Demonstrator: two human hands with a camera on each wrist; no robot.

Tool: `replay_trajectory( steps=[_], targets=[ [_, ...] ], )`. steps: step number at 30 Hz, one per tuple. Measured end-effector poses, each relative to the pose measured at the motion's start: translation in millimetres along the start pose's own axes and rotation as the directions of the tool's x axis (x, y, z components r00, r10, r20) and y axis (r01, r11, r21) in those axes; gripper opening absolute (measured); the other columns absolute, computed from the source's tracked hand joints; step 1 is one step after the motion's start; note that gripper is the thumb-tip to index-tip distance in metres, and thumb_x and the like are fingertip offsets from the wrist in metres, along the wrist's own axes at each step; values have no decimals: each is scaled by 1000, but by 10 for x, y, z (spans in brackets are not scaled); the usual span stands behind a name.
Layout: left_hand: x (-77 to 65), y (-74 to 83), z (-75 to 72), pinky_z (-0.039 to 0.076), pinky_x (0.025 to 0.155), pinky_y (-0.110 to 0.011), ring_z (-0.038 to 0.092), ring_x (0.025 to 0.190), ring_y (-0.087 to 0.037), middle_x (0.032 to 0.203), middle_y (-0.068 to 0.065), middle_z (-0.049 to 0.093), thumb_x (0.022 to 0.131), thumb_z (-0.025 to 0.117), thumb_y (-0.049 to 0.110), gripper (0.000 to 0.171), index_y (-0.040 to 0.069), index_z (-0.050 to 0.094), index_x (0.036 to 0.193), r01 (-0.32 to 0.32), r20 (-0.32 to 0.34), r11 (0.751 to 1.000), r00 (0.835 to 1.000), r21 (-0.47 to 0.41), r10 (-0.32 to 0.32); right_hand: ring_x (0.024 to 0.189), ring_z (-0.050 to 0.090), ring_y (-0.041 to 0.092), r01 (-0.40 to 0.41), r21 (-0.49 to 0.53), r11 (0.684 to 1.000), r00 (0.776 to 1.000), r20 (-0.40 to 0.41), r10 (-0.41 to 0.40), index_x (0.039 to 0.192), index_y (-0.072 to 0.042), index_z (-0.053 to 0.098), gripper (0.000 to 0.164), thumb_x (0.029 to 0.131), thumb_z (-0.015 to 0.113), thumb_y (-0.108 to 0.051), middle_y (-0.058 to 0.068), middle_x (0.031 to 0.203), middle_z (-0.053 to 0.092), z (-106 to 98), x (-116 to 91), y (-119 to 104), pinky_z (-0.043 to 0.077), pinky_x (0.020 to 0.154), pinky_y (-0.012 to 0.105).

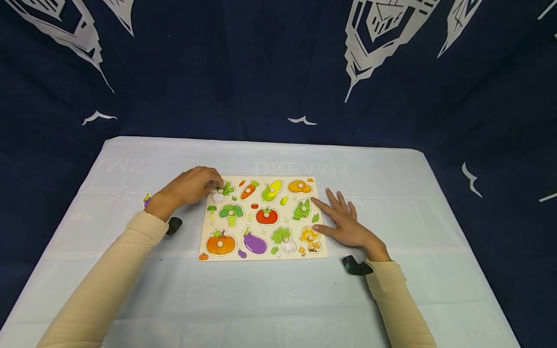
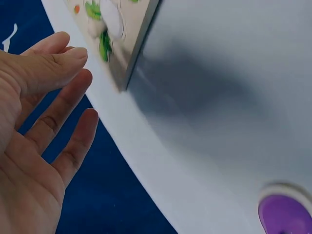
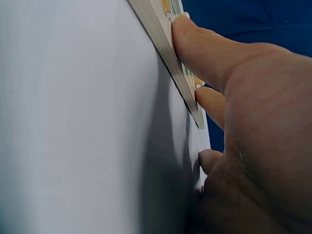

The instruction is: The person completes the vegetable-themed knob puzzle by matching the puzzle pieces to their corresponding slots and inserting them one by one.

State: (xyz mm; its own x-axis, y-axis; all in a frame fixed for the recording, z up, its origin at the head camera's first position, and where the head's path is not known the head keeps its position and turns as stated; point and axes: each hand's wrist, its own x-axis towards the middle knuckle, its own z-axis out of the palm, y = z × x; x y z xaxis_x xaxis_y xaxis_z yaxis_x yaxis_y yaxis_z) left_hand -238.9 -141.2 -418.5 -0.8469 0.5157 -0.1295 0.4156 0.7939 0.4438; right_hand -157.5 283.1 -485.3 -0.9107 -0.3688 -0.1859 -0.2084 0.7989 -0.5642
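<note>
A wooden vegetable puzzle board (image 1: 238,197) lies on the table, its pictures including a tomato (image 1: 270,218), an eggplant (image 1: 256,243) and a pumpkin (image 1: 215,247). My left hand (image 1: 191,186) hovers at the far left corner, by the white turnip with green leaves (image 1: 217,196). In the left wrist view, its fingers (image 2: 73,95) are loosely extended, holding nothing. My right hand (image 1: 348,226) is spread at the board's right side, thumb and forefinger resting on the edge near the mushroom piece (image 1: 309,235). The thumb (image 3: 204,46) presses the rim in the right wrist view.
A small purple piece (image 1: 147,199) with a pale rim lies on the table left of the board, partly behind the left wrist. The white-covered table (image 1: 261,299) meets a dark blue patterned cloth (image 1: 278,72) at its far edge. Dark wrist cameras sit under both wrists.
</note>
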Motion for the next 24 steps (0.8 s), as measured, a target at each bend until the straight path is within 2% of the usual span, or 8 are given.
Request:
replay_trajectory(
  steps=[2, 8, 13, 20, 24],
  targets=[
    [-48, -26, -44, 48, 99, -48, 60, 108, -26, 120, -4, 70, 94, 63, -2, 26, 11, 74, 114, 7, -6, 1000, 1000, 1, -7, 153, -18, 39, -4, -5, 1000, 1000, 0, 4, 160, -29, 26, 79, 94, 64, -49, 12, 169, -7, -2, 5, -5, -14, 116, 64],
    [-188, -105, -160, 45, 104, -52, 59, 116, -30, 124, -7, 70, 95, 59, -3, 28, 12, 75, 112, 39, 5, 999, 999, 10, -39, 153, -17, 41, 5, 9, 1000, 1000, -6, -5, 159, -27, 28, 79, 93, 65, -47, 15, 169, -6, -8, 4, -18, -14, 115, 66],
    [-306, -199, -237, 48, 99, -52, 60, 106, -30, 119, -11, 71, 93, 61, -5, 28, 7, 74, 114, 78, 42, 996, 996, -36, -76, 153, -17, 41, 1, 2, 1000, 1000, -6, -1, 160, -27, 28, 78, 94, 65, -47, 15, 169, -6, -21, 1, -26, -14, 116, 65],
    [-448, -381, -296, 47, 99, -57, 63, 111, -35, 118, -16, 72, 91, 63, -5, 24, 5, 77, 107, 17, 65, 993, 998, -113, -10, 153, -17, 42, 1, -1, 1000, 1000, -9, -1, 159, -27, 28, 77, 94, 65, -46, 15, 169, -6, -21, 2, -26, -13, 116, 65],
    [-535, -493, -319, 48, 98, -57, 63, 112, -36, 117, -15, 73, 91, 65, -4, 22, 8, 79, 103, 38, 72, 991, 997, -132, -29, 153, -17, 42, 2, 2, 1000, 1000, -4, -2, 159, -26, 28, 78, 94, 66, -45, 16, 169, -6, -14, 1, -27, -13, 116, 66]
  ],
)
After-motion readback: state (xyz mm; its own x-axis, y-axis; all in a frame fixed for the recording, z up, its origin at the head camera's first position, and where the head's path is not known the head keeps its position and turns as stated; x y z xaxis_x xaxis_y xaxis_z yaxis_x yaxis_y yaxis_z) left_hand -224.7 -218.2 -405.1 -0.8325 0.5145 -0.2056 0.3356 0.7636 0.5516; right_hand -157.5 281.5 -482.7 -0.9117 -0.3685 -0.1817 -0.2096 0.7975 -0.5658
